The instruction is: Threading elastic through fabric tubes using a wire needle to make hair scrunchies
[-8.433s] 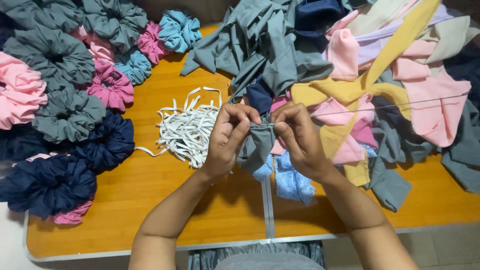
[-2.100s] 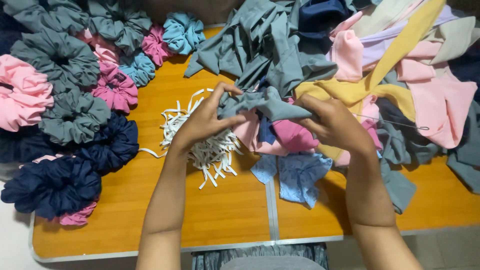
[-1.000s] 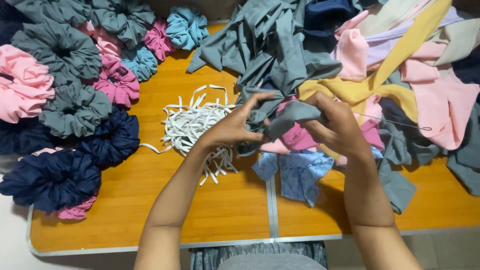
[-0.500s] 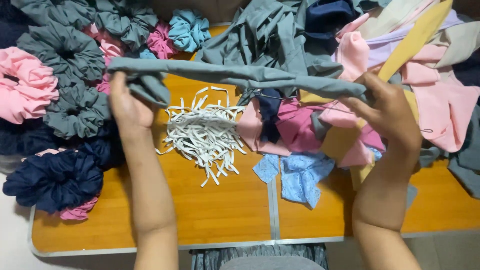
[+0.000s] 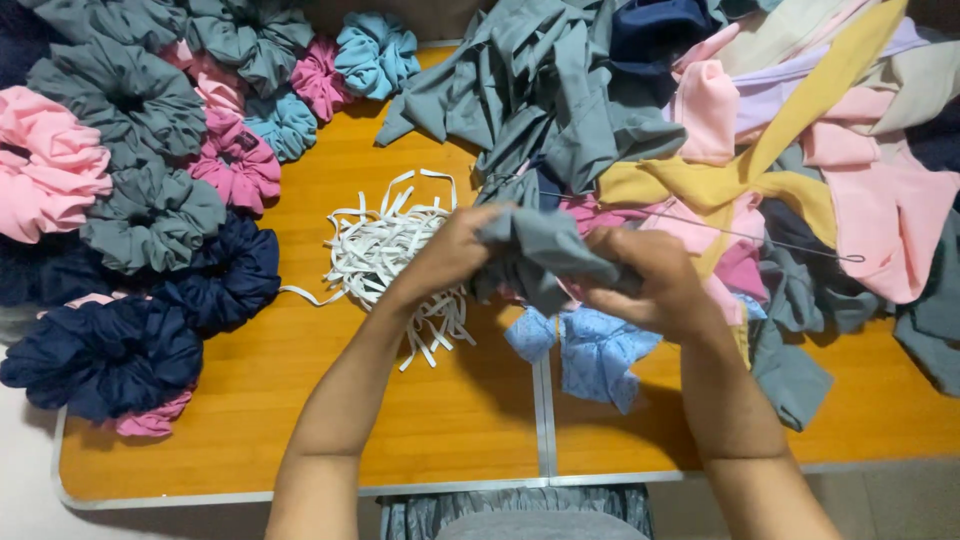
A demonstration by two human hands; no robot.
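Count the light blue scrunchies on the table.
2. One light blue scrunchie lies farthest back, beside the grey fabric heap; the second sits nearer, left of it, among magenta scrunchies. Others may lie hidden under the piles.

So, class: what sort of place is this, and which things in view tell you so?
Probably a small home sewing or craft workspace. A wooden table carries finished fabric scrunchies, a pile of white elastic strips and heaped fabric pieces, while both hands bunch a grey fabric tube.
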